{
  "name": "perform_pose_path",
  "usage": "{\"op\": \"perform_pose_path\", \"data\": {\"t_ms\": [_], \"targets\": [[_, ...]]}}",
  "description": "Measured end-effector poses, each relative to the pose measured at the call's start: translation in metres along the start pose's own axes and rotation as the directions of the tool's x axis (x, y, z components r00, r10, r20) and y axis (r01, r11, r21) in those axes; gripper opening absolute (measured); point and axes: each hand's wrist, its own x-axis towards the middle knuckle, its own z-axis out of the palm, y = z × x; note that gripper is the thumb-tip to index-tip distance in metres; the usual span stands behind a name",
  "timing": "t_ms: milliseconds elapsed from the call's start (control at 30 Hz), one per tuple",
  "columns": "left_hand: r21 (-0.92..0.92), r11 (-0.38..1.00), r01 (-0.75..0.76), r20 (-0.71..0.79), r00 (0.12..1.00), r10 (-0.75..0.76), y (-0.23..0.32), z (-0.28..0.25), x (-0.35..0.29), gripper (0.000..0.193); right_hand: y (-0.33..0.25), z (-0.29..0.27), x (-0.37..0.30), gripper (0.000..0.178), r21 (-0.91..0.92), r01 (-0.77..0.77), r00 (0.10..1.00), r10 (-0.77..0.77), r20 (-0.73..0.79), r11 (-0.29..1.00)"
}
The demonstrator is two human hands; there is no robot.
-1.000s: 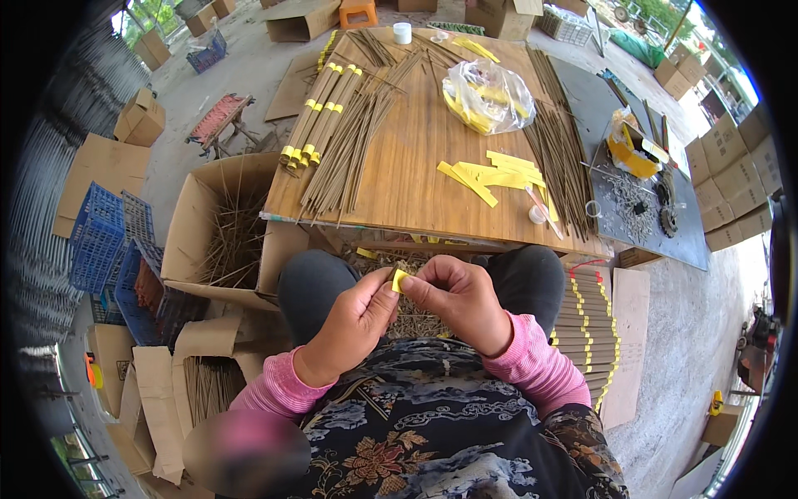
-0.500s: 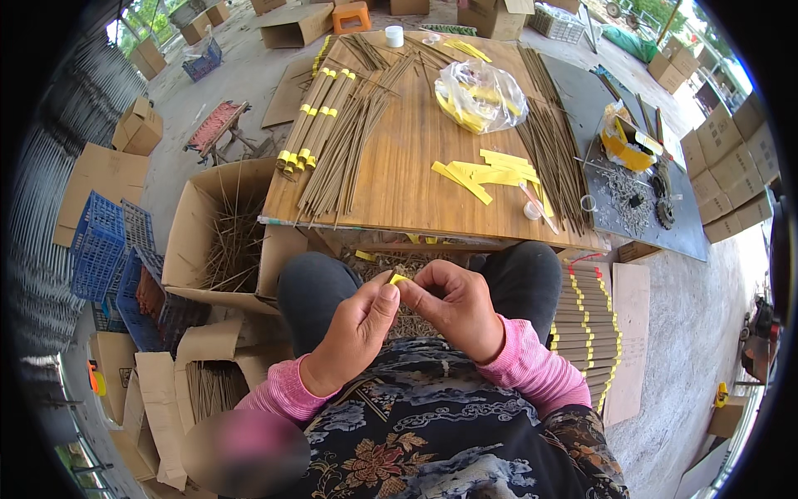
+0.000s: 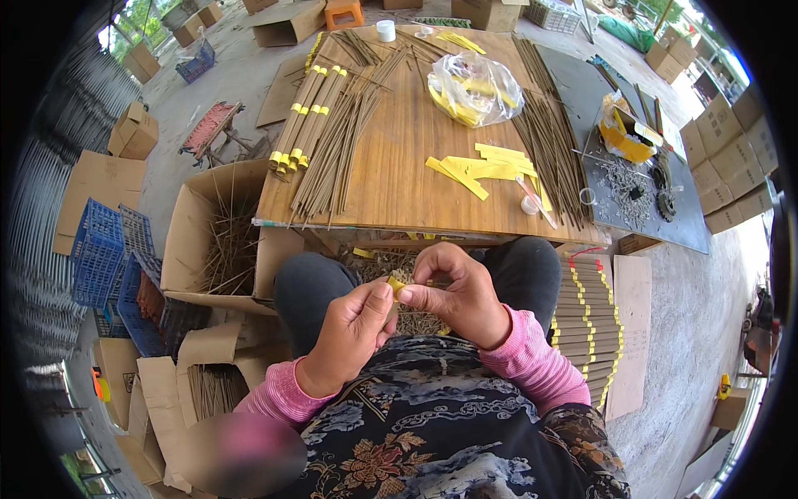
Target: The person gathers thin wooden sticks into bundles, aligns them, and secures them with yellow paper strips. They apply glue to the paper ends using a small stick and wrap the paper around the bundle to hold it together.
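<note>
Just above the lap, the left hand [image 3: 349, 333] has its grip closed on a small yellow strip [image 3: 396, 285], pinched by the fingertips; the right hand [image 3: 465, 299] comes at it from three o'clock, its thumb touching the strip, though whether that grip closes behind it I cannot tell; the strip lies where the two hands meet, which serves here as the clock's centre; at eight o'clock stands a small carton [image 3: 199, 345] of brown sticks, and between nine and ten a larger carton [image 3: 187, 241] of loose ones; just past three, yellow-banded bundles [image 3: 598, 333] lie in a row; at twelve begins the wooden bench [image 3: 391, 183], with spare yellow strips [image 3: 482, 170] at one, loose brown sticks [image 3: 341, 154] toward eleven, and banded rolls [image 3: 307, 116] just beside them; farther, between twelve and one, sits a clear bag [image 3: 478, 87] holding more yellow pieces; beyond, at twelve, a white jar [image 3: 386, 32]; past the far edge, an orange stool [image 3: 343, 14].
</note>
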Motion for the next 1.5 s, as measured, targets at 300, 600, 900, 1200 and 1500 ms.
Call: {"op": "perform_pose_path", "data": {"t_ms": [300,600,900,1200,1500], "targets": [[0.256,0.948,-0.187,-0.071,0.975,0.212,-0.015,0.008,0.001,0.04,-0.022,-0.004,-0.011,0.021,-0.024,-0.291,0.947,0.291,0.135,0.957],[0.181,0.957,-0.227,0.017,0.974,0.228,-0.014,0.009,-0.003,0.043,-0.009,0.004,-0.027,0.021,0.614,-0.323,0.942,0.18,0.284,0.72],[-0.156,0.986,-0.055,0.241,0.966,0.092,-0.007,0.002,-0.001,0.074,0.005,-0.012,-0.017,0.019,0.612,-0.346,0.883,0.026,0.469,0.711],[-0.231,0.963,0.141,0.323,0.944,-0.06,-0.012,0.008,0.0,0.08,-0.006,-0.042,0.007,0.024,0.235,0.009,0.776,-0.155,0.611,0.972],[-0.234,0.958,0.167,0.343,0.936,-0.08,-0.017,0.014,0.003,0.076,-0.014,-0.053,0.012,0.019,0.134,0.032,0.737,-0.114,0.667,0.99]]}}
